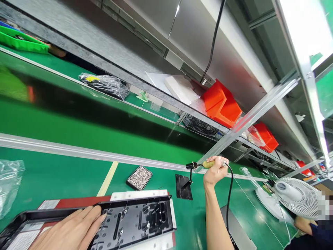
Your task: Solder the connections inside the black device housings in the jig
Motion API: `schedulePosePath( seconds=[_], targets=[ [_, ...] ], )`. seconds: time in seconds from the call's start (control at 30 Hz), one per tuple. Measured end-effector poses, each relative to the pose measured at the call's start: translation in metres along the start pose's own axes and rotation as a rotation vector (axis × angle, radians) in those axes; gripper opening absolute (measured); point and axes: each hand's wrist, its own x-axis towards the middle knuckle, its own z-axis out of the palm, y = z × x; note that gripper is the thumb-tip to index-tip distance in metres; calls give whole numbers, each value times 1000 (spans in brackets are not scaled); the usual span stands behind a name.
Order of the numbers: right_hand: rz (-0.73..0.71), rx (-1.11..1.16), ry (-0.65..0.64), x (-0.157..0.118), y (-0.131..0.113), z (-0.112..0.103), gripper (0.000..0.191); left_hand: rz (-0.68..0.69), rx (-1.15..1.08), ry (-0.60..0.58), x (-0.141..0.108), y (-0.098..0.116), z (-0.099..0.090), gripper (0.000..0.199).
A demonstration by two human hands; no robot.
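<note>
Your left hand (pixel 70 227), fingers flat, covered part of the black, hole-dotted panel (pixel 135 222) on the table (pixel 78 177), while your right hand (pixel 215 171) gripped a yellow-handled soldering iron (pixel 208 164) by the black stand (pixel 184 189).

The black plastic housing (pixel 134 222) lies open-side up, its end near the fixture's (pixel 139 195) right edge; the yellow-handled corded iron (pixel 208 164) points left above the counter (pixel 65 173).

We see a green desk (pixel 65 173) carrying a speckled block (pixel 139 177). Measured from that block, yellow tape (pixel 108 178) and, well apart, clear plastic (pixel 10 185) lie toward nine o'clock, a black stand (pixel 184 187) and farther white fan (pixel 298 196) toward three, a grey panel (pixel 241 232) toward four, and a red board (pixel 75 202) toward seven.
</note>
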Motion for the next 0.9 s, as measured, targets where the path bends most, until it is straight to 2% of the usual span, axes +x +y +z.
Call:
schedulePosePath(
  seconds=[0.13, 0.2, 0.33, 0.43, 0.53, 0.63, 0.77, 0.83, 0.9],
  targets=[
    [107, -126, -96, -9, 22, -2, 28, 7, -8, -233, 10, 17, -39, 43],
    [159, -210, -148, -14, 28, -8, 32, -25, -8, -294, 15, 26, -54, 46],
    [267, -414, -297, -25, 27, -33, 47, -57, 3, -346, 19, 36, -66, 44],
    [347, -528, -500, -41, 15, -60, 54, -55, 6, -377, 18, 35, -66, 42],
    [405, -572, -734, -64, -8, -82, 50, -34, 0, -370, 16, 34, -66, 42],
    [379, -506, -956, -86, -36, -87, 41, -25, -17, -349, 18, 36, -70, 43],
    [329, -558, -1305, -104, -64, -73, 38, -5, -57, -286, 22, 42, -87, 41],
    [335, -596, -1362, -111, -72, -64, 40, -23, -61, -227, 22, 38, -102, 39],
    [309, -611, -1402, -117, -76, -56, 42, -87, -43, -162, 17, 24, -121, 37]
  ],
)
